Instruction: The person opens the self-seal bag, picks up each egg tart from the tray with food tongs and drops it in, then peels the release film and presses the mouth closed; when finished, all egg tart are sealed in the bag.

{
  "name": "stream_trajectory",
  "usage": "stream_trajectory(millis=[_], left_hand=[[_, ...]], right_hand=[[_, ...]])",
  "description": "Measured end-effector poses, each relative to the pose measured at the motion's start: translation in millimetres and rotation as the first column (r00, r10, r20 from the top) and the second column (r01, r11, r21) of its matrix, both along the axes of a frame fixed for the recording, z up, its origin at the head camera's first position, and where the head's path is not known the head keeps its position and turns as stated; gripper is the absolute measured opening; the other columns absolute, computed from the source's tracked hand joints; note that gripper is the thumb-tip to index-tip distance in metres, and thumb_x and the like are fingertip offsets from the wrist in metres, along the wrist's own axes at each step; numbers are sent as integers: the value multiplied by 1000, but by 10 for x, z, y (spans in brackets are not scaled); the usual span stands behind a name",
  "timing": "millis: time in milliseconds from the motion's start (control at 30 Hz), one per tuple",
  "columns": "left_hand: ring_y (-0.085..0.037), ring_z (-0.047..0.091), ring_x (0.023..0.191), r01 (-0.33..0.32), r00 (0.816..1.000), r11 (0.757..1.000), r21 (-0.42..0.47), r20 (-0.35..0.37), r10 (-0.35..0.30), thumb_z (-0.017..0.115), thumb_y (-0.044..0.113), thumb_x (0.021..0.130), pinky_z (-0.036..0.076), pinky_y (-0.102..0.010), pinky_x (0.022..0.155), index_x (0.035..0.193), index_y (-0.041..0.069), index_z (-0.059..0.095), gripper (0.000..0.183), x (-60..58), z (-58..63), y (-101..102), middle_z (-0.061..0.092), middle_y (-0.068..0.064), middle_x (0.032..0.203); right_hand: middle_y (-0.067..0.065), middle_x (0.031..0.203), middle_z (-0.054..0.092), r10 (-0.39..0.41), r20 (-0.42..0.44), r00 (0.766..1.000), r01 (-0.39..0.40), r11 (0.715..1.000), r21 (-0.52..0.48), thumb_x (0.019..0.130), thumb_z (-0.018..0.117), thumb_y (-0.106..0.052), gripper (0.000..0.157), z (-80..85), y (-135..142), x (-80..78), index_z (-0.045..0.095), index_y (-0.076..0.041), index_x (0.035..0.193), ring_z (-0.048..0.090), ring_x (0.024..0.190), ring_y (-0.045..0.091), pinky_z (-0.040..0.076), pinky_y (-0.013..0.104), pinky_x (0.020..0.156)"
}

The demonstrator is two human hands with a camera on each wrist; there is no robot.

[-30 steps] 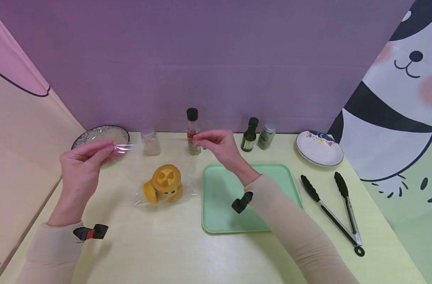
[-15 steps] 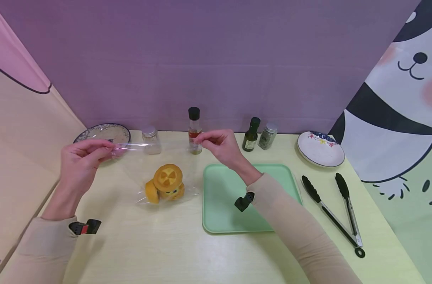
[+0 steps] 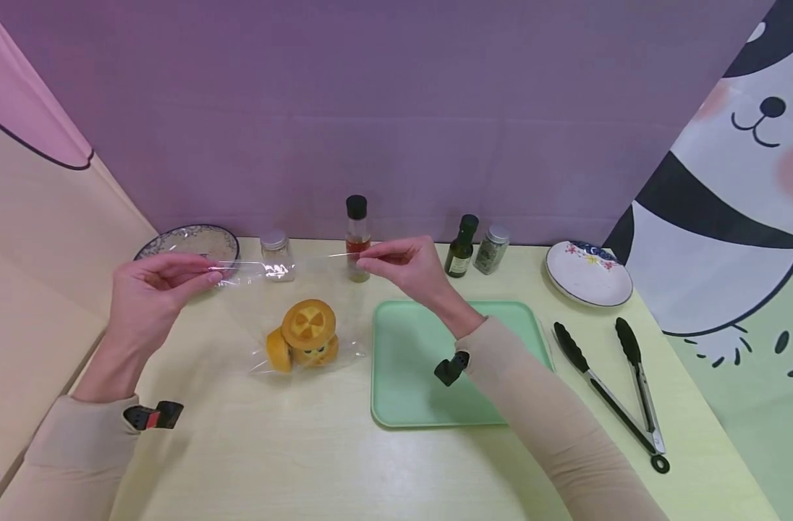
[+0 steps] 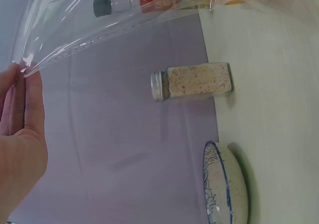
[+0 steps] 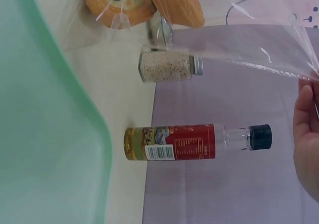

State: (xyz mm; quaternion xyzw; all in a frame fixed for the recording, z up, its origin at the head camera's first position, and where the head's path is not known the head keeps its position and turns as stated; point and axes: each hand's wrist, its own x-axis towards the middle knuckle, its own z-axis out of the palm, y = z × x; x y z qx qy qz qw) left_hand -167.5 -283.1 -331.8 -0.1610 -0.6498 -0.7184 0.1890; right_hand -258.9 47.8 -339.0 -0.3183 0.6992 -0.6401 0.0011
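Between my two hands hangs a clear plastic bag (image 3: 240, 311), its top edge stretched across. My left hand (image 3: 155, 297) pinches the left corner of the opening between thumb and fingers. At the opposite corner my right hand (image 3: 412, 271) pinches the film. Low in the bag lie golden-brown breads (image 3: 309, 325), one round with a scored top, others partly hidden beneath it. In the right wrist view a round bread (image 5: 119, 2) with dark blue spots shows through the film. Taut film (image 4: 75, 25) runs from my fingertips in the left wrist view.
A green tray (image 3: 403, 405) lies right of the bag, with black-tipped tongs (image 3: 621, 405) beyond. Along the back stand a patterned bowl (image 3: 168, 242), a spice jar (image 3: 277, 253), a red-labelled bottle (image 3: 357, 224), a dark bottle (image 3: 460, 250), a herb jar (image 3: 492, 250) and a white plate (image 3: 585, 278).
The bag's top edge is stretched straighter between my hands, and its film shows more plainly. Both hands stay nearly in place, still pinching the corners; the view has shifted slightly.
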Motion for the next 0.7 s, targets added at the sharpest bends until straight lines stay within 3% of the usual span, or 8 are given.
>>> stream_trajectory(millis=[200,367,433,567,700], left_hand=[[-12,71,74,-74,997,985,-159,4,75,68,-23,69,54,-20,67,101,-15,63,34,-15,32,-10,73,-3,86],[-6,70,73,-169,979,917,-361,47,199,72,-15,71,53,-16,66,105,-6,65,36,-13,72,-13,73,6,85],[-5,70,73,-175,976,907,-383,55,212,73,-14,71,53,-16,65,105,-6,65,35,-17,75,-8,73,7,84],[-7,70,72,-165,980,915,-368,39,193,72,-15,71,53,-18,63,103,-10,66,33,-14,73,8,73,5,83],[-6,70,73,-183,978,898,-400,23,209,72,-14,71,54,-17,64,103,-9,67,32,23,82,13,73,6,85]], right_hand=[[15,87,72,-44,43,998,43,999,7,77,74,0,20,106,-18,89,70,10,94,68,72,16,56,28,67],[14,85,72,-64,43,997,62,997,47,76,74,3,18,176,-7,120,70,10,92,69,72,14,57,28,68],[16,85,72,-67,26,997,66,996,54,75,74,4,18,191,-4,116,69,10,91,69,71,15,57,28,68],[20,85,70,-58,-36,998,61,995,82,75,74,4,24,163,-6,60,67,8,97,68,72,18,57,29,68],[13,83,70,-8,-79,997,21,985,170,79,73,-2,28,115,-13,-40,66,2,106,66,74,17,56,28,70]])
